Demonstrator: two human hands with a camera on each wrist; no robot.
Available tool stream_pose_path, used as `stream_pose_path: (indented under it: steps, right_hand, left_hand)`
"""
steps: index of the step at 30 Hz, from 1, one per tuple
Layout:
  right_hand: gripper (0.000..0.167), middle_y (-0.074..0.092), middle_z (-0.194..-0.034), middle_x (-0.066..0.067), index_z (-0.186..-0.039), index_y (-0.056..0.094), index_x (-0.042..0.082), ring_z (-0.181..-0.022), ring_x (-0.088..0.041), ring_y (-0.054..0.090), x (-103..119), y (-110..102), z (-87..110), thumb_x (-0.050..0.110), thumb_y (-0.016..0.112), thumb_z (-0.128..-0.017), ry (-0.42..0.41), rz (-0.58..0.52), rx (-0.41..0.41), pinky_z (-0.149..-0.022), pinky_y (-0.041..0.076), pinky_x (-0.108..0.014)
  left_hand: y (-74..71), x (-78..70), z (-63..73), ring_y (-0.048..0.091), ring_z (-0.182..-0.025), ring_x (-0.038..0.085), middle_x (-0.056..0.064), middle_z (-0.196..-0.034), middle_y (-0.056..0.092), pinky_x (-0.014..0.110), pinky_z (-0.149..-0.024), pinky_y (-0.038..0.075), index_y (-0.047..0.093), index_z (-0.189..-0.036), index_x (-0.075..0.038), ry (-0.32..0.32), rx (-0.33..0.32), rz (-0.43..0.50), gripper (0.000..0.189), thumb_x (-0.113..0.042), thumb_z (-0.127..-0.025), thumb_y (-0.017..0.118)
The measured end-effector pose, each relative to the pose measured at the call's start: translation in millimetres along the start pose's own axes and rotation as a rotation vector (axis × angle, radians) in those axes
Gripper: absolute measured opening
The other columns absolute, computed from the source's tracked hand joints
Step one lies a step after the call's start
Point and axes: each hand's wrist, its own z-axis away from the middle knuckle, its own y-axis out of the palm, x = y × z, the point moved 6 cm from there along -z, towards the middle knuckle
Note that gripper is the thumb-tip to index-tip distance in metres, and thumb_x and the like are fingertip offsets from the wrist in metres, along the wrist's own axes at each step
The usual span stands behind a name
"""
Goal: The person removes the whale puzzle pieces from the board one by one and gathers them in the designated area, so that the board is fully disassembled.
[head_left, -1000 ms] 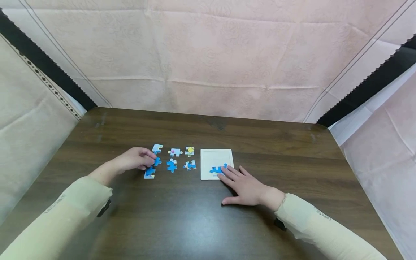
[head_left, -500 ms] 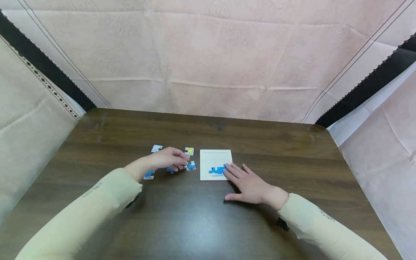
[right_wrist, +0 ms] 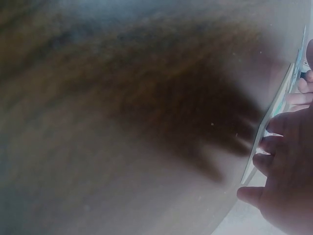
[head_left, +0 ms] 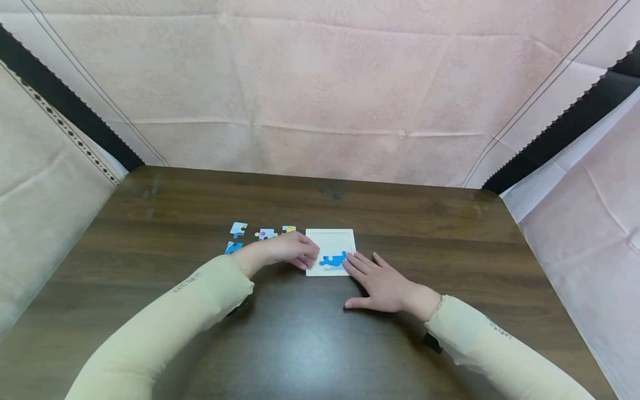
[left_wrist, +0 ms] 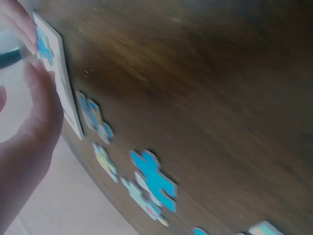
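Note:
A square white puzzle board (head_left: pixel 332 238) lies on the dark wooden table, with a joined blue puzzle section (head_left: pixel 334 260) in its lower part. My left hand (head_left: pixel 295 248) reaches over the board's left edge, fingers loosely bent, and no piece shows between them; contact with the board is unclear. My right hand (head_left: pixel 377 283) lies with spread, straight fingers, their tips on the board's right side beside the blue section. In the left wrist view, several loose puzzle pieces (left_wrist: pixel 154 178) lie on the table next to the board. My left arm hides some of them in the head view.
A sun piece (head_left: pixel 289 228), a pink-marked piece (head_left: pixel 266 233) and a pale blue piece (head_left: pixel 238 229) lie left of the board. Another blue piece (head_left: pixel 233 247) sits beside my left sleeve. Pale cloth (head_left: pixel 320 100) hangs behind the table (head_left: pixel 425 222).
My left hand has moved right, from the leftmost pieces across the others to the board's left edge. My right fingers have slid slightly off the blue section, showing more of it.

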Motion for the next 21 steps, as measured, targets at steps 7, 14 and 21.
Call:
stream_pose_path:
  steps: [7,14,21]
  right_hand:
    - [0.086,0.014,-0.158,-0.006,-0.149,0.022,0.013,-0.146,-0.024,0.011,0,1,-0.2,0.065,0.047,-0.085,0.006,0.002,0.004,-0.115,0.011,-0.057]
    - [0.087,0.013,-0.158,-0.006,-0.149,0.020,0.013,-0.146,-0.023,0.011,-1,2,-0.5,0.066,0.046,-0.085,0.016,0.005,0.012,-0.115,0.011,-0.056]
    - [0.087,0.013,-0.158,-0.006,-0.149,0.020,0.013,-0.146,-0.023,0.011,-1,2,0.4,0.066,0.046,-0.085,0.013,0.006,0.007,-0.115,0.012,-0.056]
  left_hand:
    - [6.4,-4.4,-1.0,0.064,-0.082,0.014,0.015,-0.107,0.067,0.026,-0.079,0.056,0.054,-0.124,0.003,-0.008,0.030,0.007,0.035,-0.017,-0.096,0.051]
    - [8.1,-6.2,-0.4,0.065,-0.092,0.017,0.019,-0.117,0.064,0.029,-0.084,0.055,0.053,-0.125,0.005,-0.015,0.059,0.016,0.036,-0.018,-0.098,0.048]
    - [11.8,-7.9,-3.0,0.065,-0.090,0.017,0.021,-0.115,0.063,0.031,-0.088,0.053,0.052,-0.125,0.009,-0.021,0.044,0.078,0.037,-0.014,-0.096,0.049]
